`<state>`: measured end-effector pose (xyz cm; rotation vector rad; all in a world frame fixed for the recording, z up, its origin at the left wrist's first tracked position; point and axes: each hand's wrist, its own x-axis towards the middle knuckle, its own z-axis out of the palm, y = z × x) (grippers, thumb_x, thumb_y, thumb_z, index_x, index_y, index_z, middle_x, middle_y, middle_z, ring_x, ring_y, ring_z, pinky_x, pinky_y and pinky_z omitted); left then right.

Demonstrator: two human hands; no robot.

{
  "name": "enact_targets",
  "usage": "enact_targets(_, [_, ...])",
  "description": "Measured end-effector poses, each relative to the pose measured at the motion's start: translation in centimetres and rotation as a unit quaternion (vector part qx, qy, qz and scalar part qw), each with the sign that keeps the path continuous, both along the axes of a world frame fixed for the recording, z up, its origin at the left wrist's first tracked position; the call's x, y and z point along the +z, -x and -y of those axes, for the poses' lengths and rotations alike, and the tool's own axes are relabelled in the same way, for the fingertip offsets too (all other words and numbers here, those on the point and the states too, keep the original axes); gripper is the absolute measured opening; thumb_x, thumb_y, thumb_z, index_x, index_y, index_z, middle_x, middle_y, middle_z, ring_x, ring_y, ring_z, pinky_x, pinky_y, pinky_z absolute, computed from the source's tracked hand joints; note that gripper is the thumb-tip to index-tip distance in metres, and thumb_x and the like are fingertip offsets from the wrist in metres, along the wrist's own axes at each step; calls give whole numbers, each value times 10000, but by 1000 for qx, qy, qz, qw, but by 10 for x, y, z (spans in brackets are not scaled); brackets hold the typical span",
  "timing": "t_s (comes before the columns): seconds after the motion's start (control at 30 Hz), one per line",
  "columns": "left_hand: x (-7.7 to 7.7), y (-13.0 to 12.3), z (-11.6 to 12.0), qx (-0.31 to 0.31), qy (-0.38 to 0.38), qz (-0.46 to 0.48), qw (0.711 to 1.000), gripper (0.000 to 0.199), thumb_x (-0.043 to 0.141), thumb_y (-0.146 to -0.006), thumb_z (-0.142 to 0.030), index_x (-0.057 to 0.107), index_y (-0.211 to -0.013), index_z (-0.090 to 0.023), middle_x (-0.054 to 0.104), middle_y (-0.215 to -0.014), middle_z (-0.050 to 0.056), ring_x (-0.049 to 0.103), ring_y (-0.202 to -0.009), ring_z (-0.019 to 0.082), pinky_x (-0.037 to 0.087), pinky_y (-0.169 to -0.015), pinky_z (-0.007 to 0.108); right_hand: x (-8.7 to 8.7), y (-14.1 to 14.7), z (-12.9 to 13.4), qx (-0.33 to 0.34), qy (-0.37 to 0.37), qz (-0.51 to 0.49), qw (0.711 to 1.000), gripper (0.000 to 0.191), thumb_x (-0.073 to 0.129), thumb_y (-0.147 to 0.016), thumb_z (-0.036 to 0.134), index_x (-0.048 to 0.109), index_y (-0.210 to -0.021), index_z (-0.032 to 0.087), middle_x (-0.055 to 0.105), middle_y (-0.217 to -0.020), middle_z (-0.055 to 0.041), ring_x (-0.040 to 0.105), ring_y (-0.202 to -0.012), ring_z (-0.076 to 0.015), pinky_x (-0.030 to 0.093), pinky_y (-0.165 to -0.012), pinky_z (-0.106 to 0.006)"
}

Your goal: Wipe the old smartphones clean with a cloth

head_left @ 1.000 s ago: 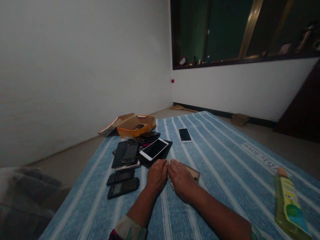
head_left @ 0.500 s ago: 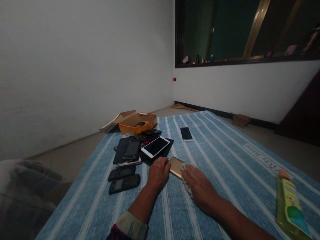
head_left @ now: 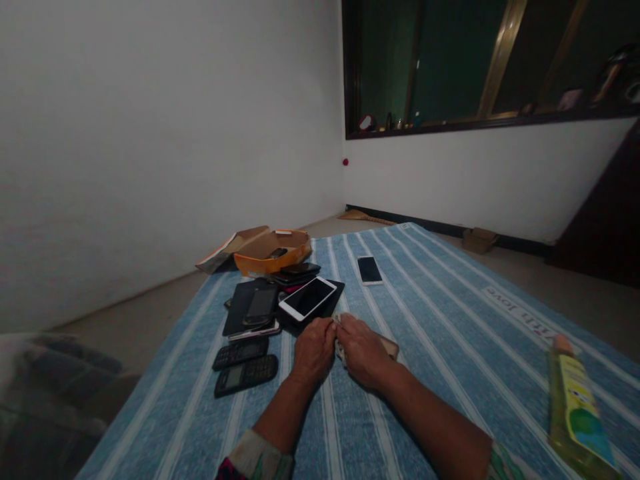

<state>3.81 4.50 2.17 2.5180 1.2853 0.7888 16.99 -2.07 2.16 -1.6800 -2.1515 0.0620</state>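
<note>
A gold smartphone (head_left: 391,347) lies back up on the striped cloth, mostly covered by my right hand (head_left: 361,351). That hand presses a crumpled pale cloth (head_left: 341,350) against the phone's left end. My left hand (head_left: 314,347) grips the same end of the phone, its fingertips meeting those of my right hand. Just beyond my hands, a white smartphone (head_left: 308,298) rests tilted on a dark flat device. Two black keypad phones (head_left: 246,375) lie left of my left hand. Farther off, another white smartphone (head_left: 369,270) lies alone.
An opened orange cardboard box (head_left: 273,260) stands at the far left, with stacked dark phones before it. At the right lies a bottle of yellow-green liquid (head_left: 580,413). Blue striped fabric (head_left: 440,413) covers the surface; a wall (head_left: 150,133) rises beyond its left side.
My right hand and the cloth have slid left along the gold phone, up to my left hand. The phone's right end now shows instead of its middle. The view has shifted slightly.
</note>
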Motion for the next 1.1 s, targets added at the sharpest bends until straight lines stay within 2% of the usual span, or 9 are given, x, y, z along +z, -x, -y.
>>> enact_targets(0.13, [-1, 0, 1, 1, 2, 0, 1000, 236, 441, -962, -230, 671, -956, -177, 676, -892, 66, 652, -884, 206, 492, -824, 319, -9, -9, 21, -10, -16, 13, 1000, 509, 485, -886, 87, 482, -1395, 95, 462, -1461, -196, 384, -1387, -276, 301, -1157, -449])
enact_targets(0.4, [-2, -1, 3, 7, 5, 4, 1000, 152, 518, -932, -222, 666, -942, -189, 668, -909, 54, 642, -899, 202, 477, -813, 305, -45, -43, 77, -32, -66, 55, 996, 611, 408, -831, -23, 473, -1416, 143, 434, -1492, -178, 353, -1414, -284, 367, -1117, -517])
enact_targets(0.5, [-1, -2, 4, 5, 6, 2, 1000, 146, 524, -929, -225, 665, -926, -190, 663, -896, 51, 640, -893, 203, 475, -806, 302, -47, -47, 86, -52, -64, 70, 994, 614, 400, -827, -28, 489, -1406, 156, 452, -1483, -166, 377, -1400, -292, 370, -1108, -528])
enact_targets(0.6, [-1, -2, 4, 6, 7, 2, 1000, 150, 524, -928, -224, 663, -961, -179, 667, -907, 62, 640, -897, 213, 475, -813, 314, -37, -44, 79, -61, -40, 66, 995, 580, 409, -838, -14, 508, -1390, 134, 457, -1478, -174, 380, -1396, -302, 325, -1128, -542])
enact_targets(0.77, [-2, -2, 4, 4, 5, 3, 1000, 152, 526, -923, -225, 662, -970, -177, 673, -922, 67, 638, -904, 213, 477, -816, 321, -18, -37, 50, -36, -16, 21, 999, 504, 440, -883, 71, 514, -1380, 99, 457, -1473, -193, 402, -1380, -284, 345, -1124, -465])
enact_targets(0.87, [-2, -2, 4, 6, 2, 2, 1000, 157, 513, -930, -225, 663, -958, -186, 666, -896, 55, 636, -881, 202, 479, -804, 315, -15, -32, 38, -35, -7, 9, 999, 484, 448, -888, 87, 529, -1365, 102, 469, -1463, -192, 415, -1370, -285, 348, -1120, -457])
enact_targets(1.1, [0, -3, 4, 7, 4, -8, 1000, 186, 488, -946, -221, 668, -945, -176, 657, -878, 62, 636, -873, 212, 481, -806, 323, -11, -21, 30, -46, 4, 28, 999, 468, 429, -913, 102, 514, -1373, 99, 457, -1473, -186, 401, -1376, -295, 330, -1127, -451])
